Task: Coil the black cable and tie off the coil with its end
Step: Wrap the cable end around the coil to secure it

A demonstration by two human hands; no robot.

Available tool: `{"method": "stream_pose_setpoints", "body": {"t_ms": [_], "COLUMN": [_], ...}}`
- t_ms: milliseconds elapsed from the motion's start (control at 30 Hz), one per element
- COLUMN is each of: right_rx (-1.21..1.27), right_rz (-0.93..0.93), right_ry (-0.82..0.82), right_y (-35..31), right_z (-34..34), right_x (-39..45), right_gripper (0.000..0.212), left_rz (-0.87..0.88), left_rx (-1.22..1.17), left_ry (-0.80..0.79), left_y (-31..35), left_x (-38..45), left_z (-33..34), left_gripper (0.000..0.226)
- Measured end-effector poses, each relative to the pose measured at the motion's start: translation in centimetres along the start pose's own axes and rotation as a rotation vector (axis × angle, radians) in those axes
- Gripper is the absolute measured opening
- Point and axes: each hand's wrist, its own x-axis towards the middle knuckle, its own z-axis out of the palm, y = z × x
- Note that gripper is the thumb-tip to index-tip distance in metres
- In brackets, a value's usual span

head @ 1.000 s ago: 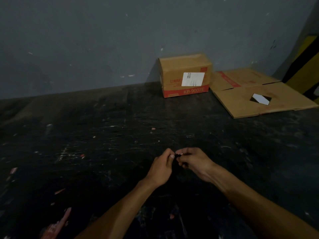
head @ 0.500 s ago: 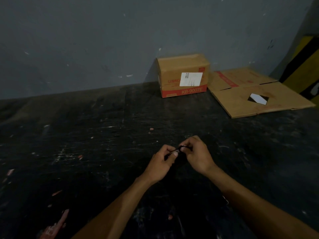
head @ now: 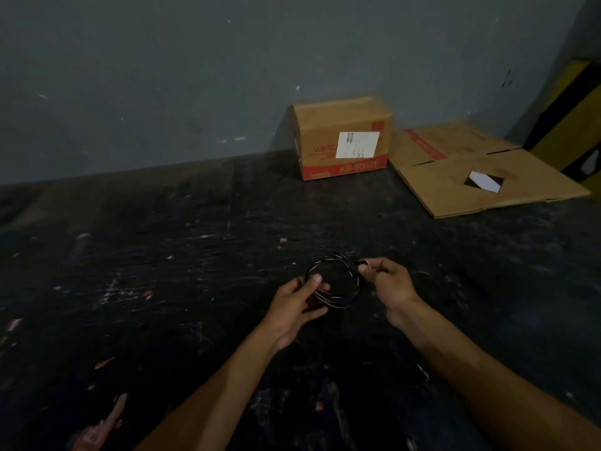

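Two bare forearms reach forward over a dark, scuffed work surface (head: 136, 288). Between the hands hangs the black cable (head: 335, 278), now plainly visible as a loose round coil of several turns, held just above the surface. It sits well in front of a closed cardboard box (head: 341, 138) that stands against the grey wall, and slightly to that box's left.

A second ago the two hands were pressed together, fingertips touching, and the cable was almost hidden between them. They have since drawn apart, and the coil has opened out into a ring.

The left hand (head: 292, 307) grips the side of the coil farther from the box's right edge, thumb curled over the strands and fingers wrapped beneath. The right hand (head: 390, 284) pinches the opposite side between thumb and forefinger; a small pale tip shows at that pinch, possibly the cable's end, though it is too small to tell.

A flattened cardboard sheet (head: 481, 177) lies to the right of the box.

The coiling looks largely done. No wrap around the bundle is visible, so tying off with the end probably remains, and the loose turns could spring apart if either grip slackens.
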Motion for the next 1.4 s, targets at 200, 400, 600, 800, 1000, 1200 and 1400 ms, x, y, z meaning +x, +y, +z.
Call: {"method": "stream_pose_setpoints", "body": {"t_ms": [200,400,600,800,1000,1200,1400], "right_rx": [0.08,-0.19,-0.905,-1.409,-1.395,-1.144,-0.596], "right_rz": [0.197,0.243,-0.018,0.18,0.218,0.076,-0.213], "right_ry": [-0.073,-0.201,-0.212,-0.399,-0.451,-0.492,-0.425], "right_y": [1.9,3.0,5.1,6.3,7.5,7.2,3.0], "right_z": [-1.5,-3.4,-7.4,-9.8,-9.0,-7.4,-2.9], "right_x": [0.4,0.1,0.2,-1.1,-1.1,0.1,-0.7], "right_gripper": [0.008,0.013,0.01,0.059,0.041,0.007,0.014], "left_rz": [-0.007,0.101,0.127,0.087,0.09,0.104,0.135], "left_rx": [-0.181,-0.142,-0.124,-0.025,0.046,0.144,0.284], "left_ry": [0.005,0.103,0.11,0.125,0.107,0.145,0.134], "left_y": [-0.4,-0.6,-0.8,-1.8,-2.3,-2.2,-1.1], "left_x": [0.3,1.1,1.6,1.9,1.6,1.1,0.3], "left_z": [0.3,1.4,1.7,1.5,1.1,0.9,0.7], "left_gripper": [0.027,0.02,0.019,0.031,0.03,0.028,0.036]}}
